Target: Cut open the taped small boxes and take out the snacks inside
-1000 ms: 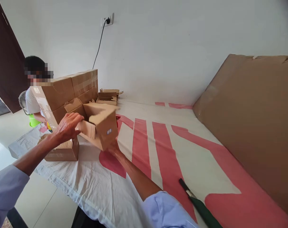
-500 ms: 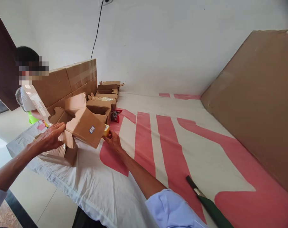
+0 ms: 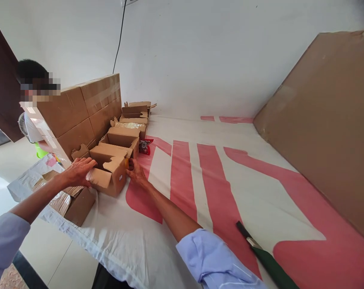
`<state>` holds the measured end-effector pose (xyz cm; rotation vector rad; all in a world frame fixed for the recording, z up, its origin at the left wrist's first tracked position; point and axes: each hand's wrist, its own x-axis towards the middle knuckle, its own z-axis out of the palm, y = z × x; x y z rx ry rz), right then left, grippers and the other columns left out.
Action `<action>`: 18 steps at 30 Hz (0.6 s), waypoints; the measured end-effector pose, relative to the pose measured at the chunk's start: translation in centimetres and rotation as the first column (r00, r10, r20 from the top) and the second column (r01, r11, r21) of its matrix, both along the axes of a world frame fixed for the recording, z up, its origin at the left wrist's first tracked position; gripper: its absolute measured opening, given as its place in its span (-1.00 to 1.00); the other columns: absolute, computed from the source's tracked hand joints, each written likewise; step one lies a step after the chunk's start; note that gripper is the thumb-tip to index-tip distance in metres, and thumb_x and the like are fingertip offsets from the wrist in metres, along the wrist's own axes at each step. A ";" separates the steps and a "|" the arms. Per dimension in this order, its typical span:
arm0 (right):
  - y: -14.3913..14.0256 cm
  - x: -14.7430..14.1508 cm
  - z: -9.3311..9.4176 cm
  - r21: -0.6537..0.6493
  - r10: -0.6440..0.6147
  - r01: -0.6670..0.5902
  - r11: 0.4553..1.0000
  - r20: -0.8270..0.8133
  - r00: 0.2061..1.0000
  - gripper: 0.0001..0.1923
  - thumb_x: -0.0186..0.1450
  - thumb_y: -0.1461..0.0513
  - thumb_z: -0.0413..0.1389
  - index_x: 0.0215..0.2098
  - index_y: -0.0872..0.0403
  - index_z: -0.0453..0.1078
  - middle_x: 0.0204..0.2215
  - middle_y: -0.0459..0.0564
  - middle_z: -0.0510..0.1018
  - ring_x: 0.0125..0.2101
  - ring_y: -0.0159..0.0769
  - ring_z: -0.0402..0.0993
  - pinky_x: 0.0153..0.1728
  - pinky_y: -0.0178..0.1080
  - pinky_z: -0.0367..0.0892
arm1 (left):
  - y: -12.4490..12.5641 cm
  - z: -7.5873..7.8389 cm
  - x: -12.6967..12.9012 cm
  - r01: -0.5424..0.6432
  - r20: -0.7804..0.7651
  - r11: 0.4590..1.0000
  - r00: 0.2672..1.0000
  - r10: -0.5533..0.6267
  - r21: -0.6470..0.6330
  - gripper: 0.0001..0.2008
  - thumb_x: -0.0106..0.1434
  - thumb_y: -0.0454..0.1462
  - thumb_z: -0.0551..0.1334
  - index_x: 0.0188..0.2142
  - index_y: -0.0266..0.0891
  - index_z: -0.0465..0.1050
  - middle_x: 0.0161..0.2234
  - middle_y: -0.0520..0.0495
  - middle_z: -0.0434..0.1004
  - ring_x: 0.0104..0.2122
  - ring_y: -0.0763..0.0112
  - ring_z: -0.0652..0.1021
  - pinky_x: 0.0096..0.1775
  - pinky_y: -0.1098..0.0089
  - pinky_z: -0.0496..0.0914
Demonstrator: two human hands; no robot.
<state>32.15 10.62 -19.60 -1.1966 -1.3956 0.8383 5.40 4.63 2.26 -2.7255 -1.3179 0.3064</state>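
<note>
Now, at the far left, a co-worker sits beyond the stack of sealed cartons, and below them the taped box has turned, its near end lying at a new angle on the cloth. Over its edge reaches the left hand, fingers on the near flap of the open box; whether they pinch that flap or merely rest against it, I cannot tell. What has changed most is the open box itself: half a second ago it was tipped over the taped box, and it now stands upright, mouth up, just in front of the row of other open boxes. At its right end the right hand has a small yellow piece in its fingertips, close against the cardboard. So the hands are well apart, one on each side, and the box looks all but lined up with the row. Further right, the red packet, the green item and the tall cardboard sheet are untouched.
</note>
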 end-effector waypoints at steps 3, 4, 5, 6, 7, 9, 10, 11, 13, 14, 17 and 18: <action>0.3 0.1 -0.2 0.031 0.020 -0.020 0.999 -0.010 1.000 -0.43 0.23 0.17 0.24 0.22 -0.04 0.40 0.04 0.07 0.67 -0.04 -0.04 0.62 0.01 0.01 0.54 | 1.0 -0.8 -0.5 0.019 0.069 0.978 0.998 -0.004 -0.209 -0.22 0.02 0.02 0.56 0.17 -0.11 0.39 0.16 -0.17 0.52 0.17 -0.11 0.51 0.13 0.08 0.28; 0.4 0.1 -0.2 0.037 0.022 -0.022 0.999 -0.013 1.000 -0.45 0.24 0.17 0.23 0.21 -0.04 0.42 0.04 0.08 0.67 -0.02 -0.04 0.62 0.03 0.02 0.53 | 1.3 -1.2 -0.5 0.028 0.077 0.968 0.997 -0.009 -0.248 -0.21 0.01 0.04 0.56 0.18 -0.08 0.40 0.18 -0.16 0.51 0.18 -0.11 0.50 0.13 0.08 0.28; 0.6 0.2 -0.2 0.041 0.023 -0.023 0.999 -0.015 1.000 -0.48 0.25 0.18 0.22 0.19 -0.03 0.43 0.04 0.08 0.67 0.00 -0.04 0.61 0.05 0.03 0.53 | 1.5 -1.6 -0.5 0.033 0.071 0.965 0.997 -0.015 -0.259 -0.21 0.00 0.06 0.56 0.17 -0.08 0.42 0.17 -0.16 0.52 0.18 -0.11 0.50 0.13 0.08 0.28; 0.8 0.2 -0.2 0.044 0.024 -0.023 0.999 -0.017 1.000 -0.51 0.26 0.19 0.20 0.17 -0.03 0.45 0.03 0.08 0.68 0.01 -0.04 0.61 0.07 0.04 0.52 | 1.6 -1.9 -0.2 0.031 0.051 0.970 0.999 -0.019 -0.242 -0.25 0.01 0.06 0.55 0.14 -0.09 0.45 0.15 -0.17 0.53 0.17 -0.11 0.51 0.12 0.08 0.29; 1.1 0.2 -0.1 0.045 0.023 -0.022 0.999 -0.019 1.000 -0.54 0.27 0.20 0.19 0.14 -0.03 0.47 0.03 0.07 0.68 0.03 -0.05 0.61 0.08 0.04 0.51 | 1.8 -2.2 0.2 0.018 0.021 0.980 1.000 -0.015 -0.197 -0.30 0.01 0.05 0.56 0.08 -0.11 0.49 0.11 -0.18 0.55 0.15 -0.12 0.52 0.10 0.08 0.30; 1.4 0.2 0.1 0.043 0.018 -0.017 0.999 -0.022 1.000 -0.61 0.29 0.22 0.14 0.08 -0.02 0.50 0.02 0.07 0.69 0.04 -0.07 0.60 0.11 0.02 0.50 | 2.2 -2.7 1.4 -0.045 -0.042 0.998 0.998 0.043 -0.046 -0.42 0.01 0.00 0.58 -0.05 -0.15 0.53 0.01 -0.21 0.60 0.09 -0.13 0.55 0.06 0.08 0.32; 1.5 0.2 0.2 0.038 0.012 -0.011 0.999 -0.023 1.000 -0.64 0.30 0.23 0.11 0.05 -0.02 0.51 0.02 0.07 0.69 0.04 -0.09 0.60 0.12 0.01 0.49 | 2.4 -2.9 2.1 -0.084 -0.058 0.996 0.995 0.086 0.032 -0.46 0.02 -0.02 0.58 -0.09 -0.17 0.53 -0.03 -0.22 0.62 0.07 -0.13 0.56 0.05 0.07 0.32; 1.5 0.2 0.3 0.031 0.005 -0.004 1.000 -0.022 1.000 -0.66 0.32 0.23 0.08 0.02 -0.02 0.52 0.01 0.06 0.69 0.04 -0.10 0.60 0.12 0.01 0.49 | 2.7 -3.1 2.9 -0.121 -0.063 0.988 0.990 0.127 0.096 -0.49 0.04 -0.04 0.58 -0.10 -0.18 0.53 -0.05 -0.24 0.63 0.05 -0.14 0.56 0.04 0.07 0.32; 1.0 0.3 0.4 0.008 -0.010 0.010 1.000 -0.017 1.000 -0.68 0.34 0.21 0.04 -0.01 -0.02 0.53 -0.01 0.06 0.69 0.00 -0.12 0.62 0.10 -0.01 0.50 | 3.5 -3.4 4.4 -0.177 -0.051 0.970 0.981 0.188 0.168 -0.52 0.09 -0.07 0.56 -0.09 -0.21 0.52 -0.06 -0.29 0.64 0.05 -0.16 0.56 0.05 0.04 0.30; 0.6 0.4 0.4 -0.006 -0.019 0.019 1.000 -0.011 1.000 -0.68 0.35 0.19 0.05 -0.01 -0.01 0.53 -0.02 0.07 0.69 -0.03 -0.12 0.62 0.08 -0.01 0.52 | 3.8 -3.6 5.0 -0.194 -0.042 0.964 0.978 0.205 0.182 -0.52 0.10 -0.07 0.55 -0.08 -0.23 0.52 -0.05 -0.32 0.63 0.05 -0.17 0.55 0.06 0.03 0.30; -1.6 1.0 0.3 -0.040 -0.056 0.057 0.998 0.014 0.998 -0.65 0.33 0.13 0.08 0.04 0.01 0.51 0.02 0.11 0.66 -0.07 -0.10 0.62 0.03 0.00 0.53 | 4.6 -4.2 6.0 -0.221 -0.022 0.954 0.973 0.230 0.201 -0.49 0.10 -0.11 0.55 -0.04 -0.28 0.50 -0.01 -0.39 0.61 0.08 -0.19 0.52 0.10 0.01 0.26; -2.5 1.3 0.2 -0.046 -0.070 0.071 0.996 0.026 0.997 -0.63 0.32 0.12 0.09 0.05 0.01 0.50 0.03 0.12 0.66 -0.06 -0.10 0.62 0.04 0.01 0.52 | 4.6 -4.3 6.0 -0.222 -0.018 0.954 0.973 0.231 0.202 -0.46 0.09 -0.13 0.56 -0.02 -0.28 0.48 0.00 -0.39 0.60 0.10 -0.19 0.51 0.11 0.01 0.25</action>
